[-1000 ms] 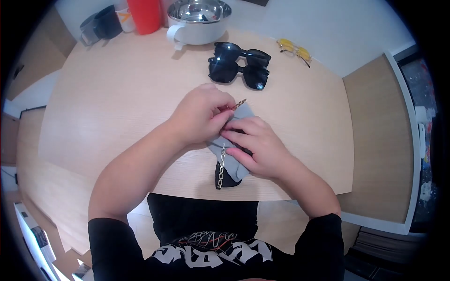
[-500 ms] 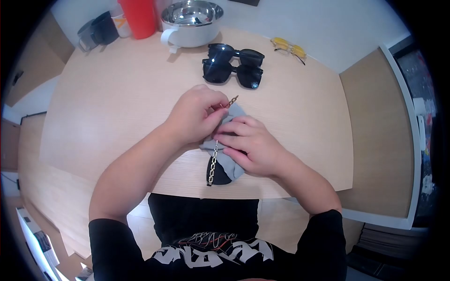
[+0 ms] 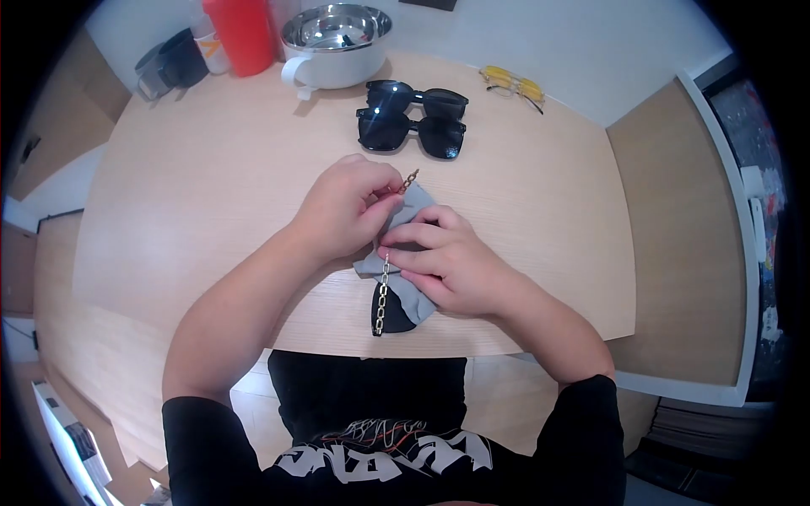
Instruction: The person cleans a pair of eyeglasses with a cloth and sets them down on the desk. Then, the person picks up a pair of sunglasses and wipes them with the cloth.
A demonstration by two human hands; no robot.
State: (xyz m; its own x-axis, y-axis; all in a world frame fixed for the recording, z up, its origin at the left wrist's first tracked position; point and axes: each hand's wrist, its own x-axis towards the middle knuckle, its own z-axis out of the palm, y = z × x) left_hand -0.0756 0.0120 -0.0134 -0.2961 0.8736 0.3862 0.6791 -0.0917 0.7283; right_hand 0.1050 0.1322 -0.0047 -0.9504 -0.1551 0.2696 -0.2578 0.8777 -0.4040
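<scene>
Between my hands, near the table's front edge, is a pair of dark sunglasses [image 3: 390,314] with gold chain-link arms. One gold chain [image 3: 382,305] runs down beside the dark lens. My left hand [image 3: 354,205] is closed in a pinch around the upper chain, whose end pokes out past the fingertips. A grey cloth [image 3: 415,302] lies over and around the glasses. My right hand [image 3: 451,261] grips the glasses through this cloth, thumb and fingertips pressed in at the middle. Fingers and cloth hide the other lens.
Two black sunglasses [image 3: 412,120] lie just beyond my hands. Yellow-lensed glasses [image 3: 513,84] rest at the back right. A white pot with a steel bowl [image 3: 337,59], a red cup [image 3: 239,38] and dark mugs [image 3: 181,57] line the back left. A wooden panel [image 3: 675,236] bounds the right side.
The view has shifted slightly, so the things at the back sit a little further left. Both hands keep nearly the same hold on the sunglasses and cloth, with only small finger movements.
</scene>
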